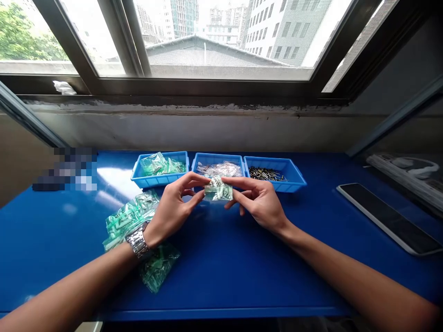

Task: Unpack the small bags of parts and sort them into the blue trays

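Between my two hands I hold a small clear plastic bag [218, 190] with greenish-white pieces inside, raised in front of the middle bin. My left hand [178, 203], with a metal watch on its wrist, pinches the bag's left edge. On the opposite edge, the thumb and index finger of my right hand [261, 200] are closed. Several green-tinted bags [128, 214] lie in a pile beside and under my left wrist, partly hidden by it. What exactly the held bag contains is too small to make out.
Three blue bins stand in a row: the left bin [138, 171] has green bags, the middle bin [194, 161] clear bags, the right bin [294, 177] dark and brass-coloured slender pieces. A phone-like dark slab [387, 216] lies right on the blue table [221, 276]. A window is behind.
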Tool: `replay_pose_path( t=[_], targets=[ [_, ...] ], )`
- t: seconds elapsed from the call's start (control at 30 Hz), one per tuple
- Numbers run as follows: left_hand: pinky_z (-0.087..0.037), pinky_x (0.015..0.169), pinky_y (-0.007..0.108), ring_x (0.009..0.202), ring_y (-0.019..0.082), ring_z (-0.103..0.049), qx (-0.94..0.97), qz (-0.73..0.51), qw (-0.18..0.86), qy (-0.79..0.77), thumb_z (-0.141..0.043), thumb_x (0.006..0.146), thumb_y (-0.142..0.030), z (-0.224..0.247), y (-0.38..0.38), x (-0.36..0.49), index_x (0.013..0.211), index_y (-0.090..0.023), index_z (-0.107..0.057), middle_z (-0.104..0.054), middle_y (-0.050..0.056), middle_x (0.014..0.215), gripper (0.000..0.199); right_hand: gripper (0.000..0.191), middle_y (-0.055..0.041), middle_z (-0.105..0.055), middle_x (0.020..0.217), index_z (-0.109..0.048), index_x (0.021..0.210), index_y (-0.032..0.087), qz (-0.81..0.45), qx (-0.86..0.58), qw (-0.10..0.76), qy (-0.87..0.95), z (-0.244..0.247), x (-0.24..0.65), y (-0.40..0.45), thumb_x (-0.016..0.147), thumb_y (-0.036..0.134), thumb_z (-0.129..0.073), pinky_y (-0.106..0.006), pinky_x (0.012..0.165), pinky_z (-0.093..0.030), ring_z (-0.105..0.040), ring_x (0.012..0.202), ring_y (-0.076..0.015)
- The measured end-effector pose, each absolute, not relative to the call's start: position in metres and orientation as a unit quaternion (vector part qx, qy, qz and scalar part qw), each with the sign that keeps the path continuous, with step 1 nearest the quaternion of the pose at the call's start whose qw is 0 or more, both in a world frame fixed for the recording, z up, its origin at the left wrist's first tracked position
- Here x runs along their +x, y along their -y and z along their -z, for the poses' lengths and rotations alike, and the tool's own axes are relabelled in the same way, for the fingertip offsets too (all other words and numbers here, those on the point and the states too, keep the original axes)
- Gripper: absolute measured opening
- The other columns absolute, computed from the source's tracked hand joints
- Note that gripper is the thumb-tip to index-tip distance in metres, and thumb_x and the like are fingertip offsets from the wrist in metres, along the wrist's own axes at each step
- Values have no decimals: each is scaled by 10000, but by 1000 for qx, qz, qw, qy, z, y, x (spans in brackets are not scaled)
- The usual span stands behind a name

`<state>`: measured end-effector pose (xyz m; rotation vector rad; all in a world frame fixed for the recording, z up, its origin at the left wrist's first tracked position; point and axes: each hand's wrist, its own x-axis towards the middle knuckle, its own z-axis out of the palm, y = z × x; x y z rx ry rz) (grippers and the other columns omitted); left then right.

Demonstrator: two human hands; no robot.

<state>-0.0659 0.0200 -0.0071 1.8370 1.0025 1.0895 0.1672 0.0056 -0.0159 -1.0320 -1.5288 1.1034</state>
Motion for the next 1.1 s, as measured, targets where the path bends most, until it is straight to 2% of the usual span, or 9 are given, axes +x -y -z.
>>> replay_pose_path(
  t=[0.17, 0.27, 0.37, 0.43, 0.5, 0.73, 0.9, 1.0, 1.1],
  targets=[
    [-660, 807, 337, 1137, 268, -742, 709, -433, 398, -388, -699, 971, -303, 5, -20, -65, 1112, -193, -710, -756, 108, 1202, 179, 337, -110, -793, 1208, -777, 1276, 239, -449, -428, 468, 630, 14, 166, -6, 950, 301, -718, -203, 361, -456, -811, 701, -215],
    [-579, 643, 254, 825, 193, -737, 694, -411, 447, -388, -704, 972, -374, 3, -20, -65, 972, -171, -681, -757, 66, 900, 204, 242, -99, -821, 981, -814, 1066, 174, -461, -426, 457, 631, 12, 166, -5, 940, 371, -751, -203, 369, -439, -778, 620, -190],
    [-381, 483, 196, 482, 89, -487, 650, -355, 568, -360, -705, 969, -448, 4, -21, -65, 856, -176, -586, -559, -47, 573, 318, 337, -21, -732, 643, -699, 756, 159, -511, -407, 418, 631, 8, 166, -4, 954, 429, -738, -200, 406, -448, -665, 458, -125],
    [-312, 467, 188, 448, 70, -388, 619, -347, 620, -335, -701, 972, -458, 4, -23, -66, 852, -180, -562, -492, -73, 536, 333, 387, 1, -687, 581, -653, 722, 164, -547, -385, 395, 630, 7, 167, -2, 974, 453, -702, -194, 406, -432, -608, 414, -102],
    [-313, 475, 185, 456, 70, -381, 602, -372, 626, -327, -693, 984, -439, 1, -26, -70, 847, -182, -560, -486, -73, 532, 320, 387, 2, -675, 578, -682, 752, 157, -560, -370, 384, 634, 6, 167, -2, 991, 461, -671, -191, 404, -419, -593, 414, -97],
    [-321, 413, 174, 460, 87, -449, 575, -475, 513, -426, -782, 904, -428, -40, -60, -117, 908, -185, -643, -508, -54, 544, 280, 379, 8, -654, 579, -722, 788, 153, -549, -363, 381, 649, 8, 167, -3, 992, 467, -668, -202, 437, -464, -555, 420, -91],
    [-408, 417, 228, 504, 143, -527, 576, -417, 461, -531, -690, 919, -573, -54, -52, -153, 1264, -187, -662, -617, 3, 664, 519, 379, 6, -649, 586, -736, 800, 148, -535, -363, 375, 665, 8, 168, -2, 997, 464, -661, -208, 445, -482, -547, 422, -90],
    [-444, 454, 255, 542, 178, -566, 689, -335, 327, -553, -640, 945, -587, -53, -22, -167, 1197, -220, -731, -654, 26, 679, 454, 373, 4, -650, 591, -741, 807, 147, -527, -363, 373, 672, 9, 168, -2, 1001, 455, -657, -207, 452, -482, -552, 431, -91],
    [-524, 558, 312, 698, 251, -673, 775, -244, 155, -563, -658, 934, -600, -44, 6, -176, 1061, -251, -773, -756, 76, 870, 388, 370, 0, -653, 600, -749, 817, 143, -520, -367, 364, 680, 9, 168, -1, 1006, 445, -650, -206, 464, -479, -559, 445, -92]
  ],
)
